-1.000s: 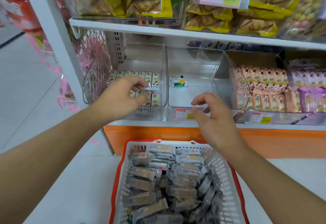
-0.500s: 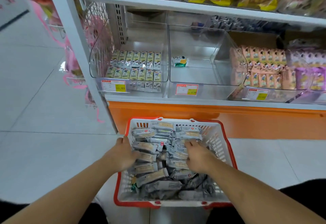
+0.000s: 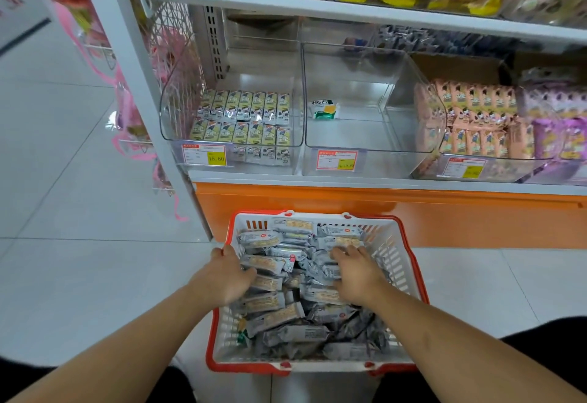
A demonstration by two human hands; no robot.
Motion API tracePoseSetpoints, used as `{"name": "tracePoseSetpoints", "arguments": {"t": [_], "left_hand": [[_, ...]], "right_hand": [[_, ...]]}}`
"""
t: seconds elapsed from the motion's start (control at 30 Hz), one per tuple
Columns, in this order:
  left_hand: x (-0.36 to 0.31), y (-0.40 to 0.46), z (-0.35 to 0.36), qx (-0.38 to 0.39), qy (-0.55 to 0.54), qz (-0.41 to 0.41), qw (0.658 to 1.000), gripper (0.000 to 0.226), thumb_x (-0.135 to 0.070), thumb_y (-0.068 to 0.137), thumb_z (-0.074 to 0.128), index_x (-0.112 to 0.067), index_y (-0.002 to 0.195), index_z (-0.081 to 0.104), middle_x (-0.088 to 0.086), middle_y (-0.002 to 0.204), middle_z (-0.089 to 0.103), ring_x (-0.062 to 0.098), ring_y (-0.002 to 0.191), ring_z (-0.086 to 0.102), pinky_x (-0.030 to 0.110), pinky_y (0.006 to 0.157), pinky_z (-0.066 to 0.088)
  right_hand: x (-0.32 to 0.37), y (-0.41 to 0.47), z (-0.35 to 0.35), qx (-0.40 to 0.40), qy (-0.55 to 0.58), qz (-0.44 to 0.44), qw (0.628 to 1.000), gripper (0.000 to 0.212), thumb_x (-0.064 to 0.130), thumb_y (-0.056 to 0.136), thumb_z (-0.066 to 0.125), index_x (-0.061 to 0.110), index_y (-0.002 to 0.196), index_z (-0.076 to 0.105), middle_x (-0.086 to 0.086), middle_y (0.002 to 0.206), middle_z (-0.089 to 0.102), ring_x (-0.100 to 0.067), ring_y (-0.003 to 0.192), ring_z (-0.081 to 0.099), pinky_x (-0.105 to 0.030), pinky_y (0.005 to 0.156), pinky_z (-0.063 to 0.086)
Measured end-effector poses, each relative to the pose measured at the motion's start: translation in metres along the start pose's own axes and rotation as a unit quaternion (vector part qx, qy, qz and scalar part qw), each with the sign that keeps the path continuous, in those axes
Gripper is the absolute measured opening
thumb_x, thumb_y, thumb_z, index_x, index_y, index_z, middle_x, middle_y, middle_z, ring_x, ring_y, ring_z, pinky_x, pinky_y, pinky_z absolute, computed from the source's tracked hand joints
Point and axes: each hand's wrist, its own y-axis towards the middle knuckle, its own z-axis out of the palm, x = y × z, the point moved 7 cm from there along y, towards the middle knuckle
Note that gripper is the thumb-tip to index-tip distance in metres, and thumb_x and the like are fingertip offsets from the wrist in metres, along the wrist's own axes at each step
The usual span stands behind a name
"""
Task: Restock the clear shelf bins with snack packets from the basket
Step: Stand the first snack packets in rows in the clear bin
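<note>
A white basket with a red rim stands on the floor below the shelf, full of grey snack packets. My left hand is inside it at the left, fingers curled down round some packets. My right hand is inside at the right, fingers curled over other packets. On the shelf above, the left clear bin holds rows of yellow-green packets. The middle clear bin holds a single green-and-white packet.
A third clear bin to the right holds pink packets, with purple ones beyond. The upper shelf carries yellow bags. A white upright post stands left of the bins, with tiled floor around it. An orange base panel runs under the shelf.
Both hands came down from the front of the shelf bins into the basket and now dig among the grey packets. The view tilted down with them.
</note>
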Motion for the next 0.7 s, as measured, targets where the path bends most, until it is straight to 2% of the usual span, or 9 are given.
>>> {"name": "tracePoseSetpoints", "arguments": {"t": [0.13, 0.23, 0.27, 0.33, 0.4, 0.47, 0.57, 0.63, 0.7], "left_hand": [[0.001, -0.003, -0.004, 0.002, -0.010, -0.024, 1.000, 0.083, -0.051, 0.102, 0.047, -0.008, 0.162, 0.010, 0.019, 0.165, 0.019, 0.039, 0.145, 0.037, 0.047, 0.115, 0.041], [-0.013, -0.012, -0.028, -0.061, 0.046, -0.004, 0.997, 0.069, -0.043, 0.101, 0.053, -0.007, 0.155, 0.030, 0.020, 0.157, 0.031, 0.040, 0.142, 0.039, 0.047, 0.111, 0.044], [-0.024, -0.016, -0.038, -0.073, 0.040, 0.021, 0.996, 0.056, -0.039, 0.101, 0.053, -0.007, 0.146, 0.043, 0.019, 0.146, 0.044, 0.037, 0.132, 0.049, 0.044, 0.103, 0.048], [-0.049, -0.027, -0.057, -0.046, -0.050, 0.072, 0.995, 0.031, -0.036, 0.105, 0.050, -0.008, 0.112, 0.061, 0.013, 0.111, 0.066, 0.028, 0.098, 0.067, 0.034, 0.077, 0.052], [-0.070, -0.042, -0.071, 0.021, -0.208, 0.073, 0.975, 0.034, -0.038, 0.108, 0.048, -0.007, 0.105, 0.062, 0.010, 0.099, 0.073, 0.024, 0.079, 0.073, 0.031, 0.065, 0.056], [-0.091, -0.062, -0.084, 0.084, -0.341, 0.072, 0.934, 0.041, -0.041, 0.109, 0.048, -0.004, 0.116, 0.062, 0.015, 0.099, 0.078, 0.030, 0.084, 0.078, 0.037, 0.072, 0.063], [-0.115, -0.084, -0.105, 0.134, -0.447, 0.125, 0.875, 0.045, -0.038, 0.107, 0.051, 0.001, 0.122, 0.066, 0.020, 0.102, 0.077, 0.040, 0.101, 0.075, 0.047, 0.089, 0.062], [-0.119, -0.090, -0.120, 0.124, -0.472, 0.164, 0.858, 0.037, -0.031, 0.105, 0.057, 0.000, 0.121, 0.069, 0.023, 0.112, 0.075, 0.043, 0.110, 0.070, 0.056, 0.099, 0.056], [-0.115, -0.091, -0.129, 0.098, -0.475, 0.180, 0.856, 0.028, -0.027, 0.101, 0.064, -0.005, 0.117, 0.069, 0.024, 0.114, 0.074, 0.044, 0.110, 0.069, 0.058, 0.100, 0.054]], "right_hand": [[0.005, -0.008, -0.003, 0.022, -0.044, -0.023, 0.999, 0.045, 0.022, 0.093, 0.068, 0.032, 0.136, 0.060, -0.005, 0.137, 0.057, -0.029, 0.119, 0.059, -0.045, 0.092, 0.058], [0.015, -0.017, -0.029, -0.017, -0.016, -0.043, 0.999, 0.040, 0.033, 0.095, 0.067, 0.036, 0.135, 0.063, 0.001, 0.125, 0.067, -0.022, 0.104, 0.068, -0.040, 0.084, 0.060], [0.022, -0.020, -0.044, -0.035, 0.008, -0.056, 0.998, 0.036, 0.036, 0.096, 0.068, 0.034, 0.132, 0.064, 0.003, 0.117, 0.070, -0.020, 0.099, 0.070, -0.038, 0.082, 0.061], [0.038, -0.029, -0.083, -0.070, 0.048, -0.092, 0.992, 0.030, 0.039, 0.098, 0.067, 0.030, 0.126, 0.065, 0.004, 0.101, 0.073, -0.021, 0.093, 0.070, -0.040, 0.081, 0.061], [0.055, -0.045, -0.129, -0.113, 0.077, -0.127, 0.982, 0.034, 0.043, 0.100, 0.065, 0.030, 0.131, 0.060, 0.005, 0.092, 0.072, -0.020, 0.086, 0.069, -0.041, 0.076, 0.060], [0.071, -0.070, -0.174, -0.164, 0.104, -0.165, 0.967, 0.038, 0.044, 0.101, 0.063, 0.036, 0.137, 0.053, 0.008, 0.091, 0.071, -0.016, 0.084, 0.066, -0.040, 0.075, 0.058], [0.090, -0.107, -0.217, -0.168, 0.135, -0.229, 0.949, 0.048, 0.035, 0.101, 0.063, 0.050, 0.141, 0.041, 0.016, 0.113, 0.068, -0.010, 0.104, 0.062, -0.036, 0.087, 0.054], [0.095, -0.124, -0.227, -0.128, 0.182, -0.259, 0.940, 0.057, 0.023, 0.101, 0.063, 0.055, 0.140, 0.037, 0.024, 0.126, 0.061, 0.001, 0.117, 0.054, -0.026, 0.096, 0.048], [0.094, -0.129, -0.229, -0.101, 0.235, -0.261, 0.931, 0.049, 0.019, 0.100, 0.062, 0.051, 0.131, 0.042, 0.027, 0.126, 0.057, 0.009, 0.119, 0.050, -0.019, 0.097, 0.043]]}}
